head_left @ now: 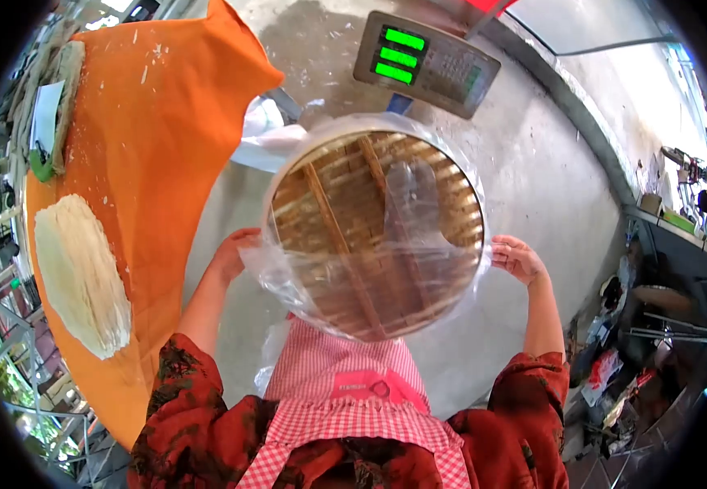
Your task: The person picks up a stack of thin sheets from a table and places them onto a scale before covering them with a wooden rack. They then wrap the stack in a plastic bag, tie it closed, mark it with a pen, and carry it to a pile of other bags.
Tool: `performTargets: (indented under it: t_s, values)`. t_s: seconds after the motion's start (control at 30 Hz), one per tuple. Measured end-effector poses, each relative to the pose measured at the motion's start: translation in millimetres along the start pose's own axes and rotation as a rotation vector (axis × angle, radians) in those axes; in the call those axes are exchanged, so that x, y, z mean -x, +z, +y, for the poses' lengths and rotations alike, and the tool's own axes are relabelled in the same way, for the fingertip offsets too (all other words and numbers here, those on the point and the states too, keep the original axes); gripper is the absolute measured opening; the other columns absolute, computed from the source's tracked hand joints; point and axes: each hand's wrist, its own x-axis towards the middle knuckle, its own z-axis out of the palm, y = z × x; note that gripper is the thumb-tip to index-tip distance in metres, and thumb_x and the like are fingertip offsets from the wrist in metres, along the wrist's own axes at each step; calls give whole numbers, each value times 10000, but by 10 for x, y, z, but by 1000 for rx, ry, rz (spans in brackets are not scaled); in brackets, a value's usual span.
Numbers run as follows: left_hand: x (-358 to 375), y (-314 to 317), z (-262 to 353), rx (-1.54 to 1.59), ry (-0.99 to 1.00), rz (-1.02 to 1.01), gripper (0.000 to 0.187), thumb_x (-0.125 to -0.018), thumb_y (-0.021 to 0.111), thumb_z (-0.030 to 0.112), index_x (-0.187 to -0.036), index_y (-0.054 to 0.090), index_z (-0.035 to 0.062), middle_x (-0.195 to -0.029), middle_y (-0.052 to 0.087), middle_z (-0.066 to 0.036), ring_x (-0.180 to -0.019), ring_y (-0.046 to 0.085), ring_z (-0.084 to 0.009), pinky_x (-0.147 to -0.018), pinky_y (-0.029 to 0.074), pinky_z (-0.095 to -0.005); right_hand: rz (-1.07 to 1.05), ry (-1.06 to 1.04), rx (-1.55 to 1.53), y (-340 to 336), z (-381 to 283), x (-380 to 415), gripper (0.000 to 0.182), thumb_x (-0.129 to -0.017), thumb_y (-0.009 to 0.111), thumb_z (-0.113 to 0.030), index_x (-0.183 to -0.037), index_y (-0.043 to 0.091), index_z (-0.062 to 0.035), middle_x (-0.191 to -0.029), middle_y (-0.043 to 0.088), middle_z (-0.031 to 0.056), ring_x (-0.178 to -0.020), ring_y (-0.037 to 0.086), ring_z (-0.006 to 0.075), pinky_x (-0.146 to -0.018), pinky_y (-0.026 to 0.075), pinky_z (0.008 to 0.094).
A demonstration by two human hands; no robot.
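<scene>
A round bamboo tray (341,204) with wooden slats, partly covered by clear plastic film (406,261), is in front of my body. My left hand (235,251) is at its left edge, fingers closed on the film-wrapped rim. On the opposite side, my right hand (518,258) is at the rim with bent fingers; its fingertips meet the plastic edge. Just beyond the tray stands a scale display (427,63) with green lit digits.
An orange cloth (150,106) covers a surface at the left, bearing a pale flat stack (85,273). White plastic bags (265,134) lie behind the tray. Assorted clutter (606,367) fills the right side, below a ledge (675,228).
</scene>
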Motion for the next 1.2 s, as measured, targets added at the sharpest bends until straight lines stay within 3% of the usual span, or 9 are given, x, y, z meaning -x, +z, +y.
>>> performTargets:
  t_s: [0.07, 0.17, 0.23, 0.3, 0.43, 0.6, 0.83, 1.03, 1.2]
  values:
    - [108, -193, -243, 177, 161, 210, 416, -825, 647, 67, -1228, 555, 26, -1160, 613, -120, -1044, 605, -227, -923, 488, -346, 330, -133, 220, 57, 243, 236, 220, -919, 548, -66, -1131, 603, -47, -1015, 684, 87, -908, 672, 226, -835, 534, 348]
    - [702, 268, 27, -616, 1019, 578, 402, -813, 641, 71, -1202, 555, 15, -1248, 554, -139, -1149, 540, -233, -974, 447, -366, 1007, -664, 813, 390, 506, 315, 187, -886, 599, -73, -1070, 621, -49, -1034, 659, 67, -933, 625, 231, -837, 492, 331]
    - [1304, 1025, 475, -1185, 1162, 227, 482, -810, 631, 84, -1264, 481, 15, -1373, 476, -134, -1258, 454, -241, -1045, 362, -417, 824, -1068, 1295, 1240, 256, 378, 336, -809, 669, -68, -1136, 596, -44, -1190, 603, 111, -1125, 552, 278, -962, 433, 369]
    - [1417, 1342, 522, -1377, 1037, 80, 407, -783, 639, 92, -1171, 537, 21, -1282, 529, -137, -1200, 491, -258, -1023, 365, -435, 622, -948, 1584, 1882, 93, 362, 618, -735, 738, -156, -1300, 505, -67, -1405, 444, 113, -1329, 368, 306, -1098, 286, 450]
    - [1370, 1146, 428, -1863, 392, -281, 255, -753, 633, 133, -992, 625, 44, -1030, 598, -95, -1059, 539, -281, -981, 370, -448, 557, -985, 1701, 1677, 332, 312, 243, -739, 694, -127, -965, 615, -86, -1171, 569, 90, -1158, 493, 283, -1048, 324, 465]
    - [1624, 715, -399, -1853, 920, -489, 177, -792, 582, 190, -927, 681, 132, -915, 611, -90, -957, 574, -271, -1059, 299, -510, 113, -790, 1810, 1307, 1095, 844, 155, -672, 641, -42, -790, 628, -142, -816, 600, 22, -910, 576, 201, -1033, 331, 497]
    - [589, 191, -999, -2115, 884, -97, 319, -840, 553, 155, -1138, 645, 88, -1331, 537, -122, -1185, 528, -300, -1075, 341, -509, 220, -436, 1579, 916, 1761, -158, 291, -807, 597, -104, -1089, 663, -76, -1123, 659, 80, -1169, 536, 248, -1067, 336, 439]
    - [-111, -443, -960, -378, 213, 88, 415, -883, 572, 253, -1256, 520, 80, -1199, 615, -101, -974, 628, -212, -859, 498, -389, 384, -126, 493, 295, 1667, -27, 286, -865, 585, -168, -1113, 621, -31, -1017, 661, 76, -859, 644, 194, -708, 495, 299]
    - [950, 583, -346, -131, 270, 207, 202, -927, 607, 256, -937, 618, 55, -822, 628, -29, -787, 606, -114, -701, 498, -270, 648, -412, 227, 1132, 933, 445, 124, -887, 617, -195, -888, 605, -72, -771, 600, 3, -656, 563, 71, -524, 399, 214]
